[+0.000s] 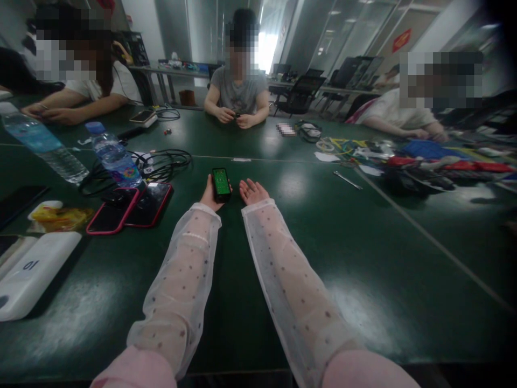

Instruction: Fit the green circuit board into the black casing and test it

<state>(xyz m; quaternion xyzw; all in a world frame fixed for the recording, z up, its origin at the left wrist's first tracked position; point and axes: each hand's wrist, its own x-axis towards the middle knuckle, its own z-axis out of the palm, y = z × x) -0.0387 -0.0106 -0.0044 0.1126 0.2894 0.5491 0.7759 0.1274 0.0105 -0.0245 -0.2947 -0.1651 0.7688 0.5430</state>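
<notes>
My left hand is closed around a small black phone-like device whose lit screen is green with small marks too fine to read. The device is tilted up toward me over the dark green table. Just to its right, my right hand rests palm up with its fingers apart and nothing in it. Sheer dotted sleeves cover both my forearms.
On the left are a phone in a red case, a pink-rimmed phone, coiled black cables, a water bottle and a white power bank. A wrench lies right. A person sits opposite.
</notes>
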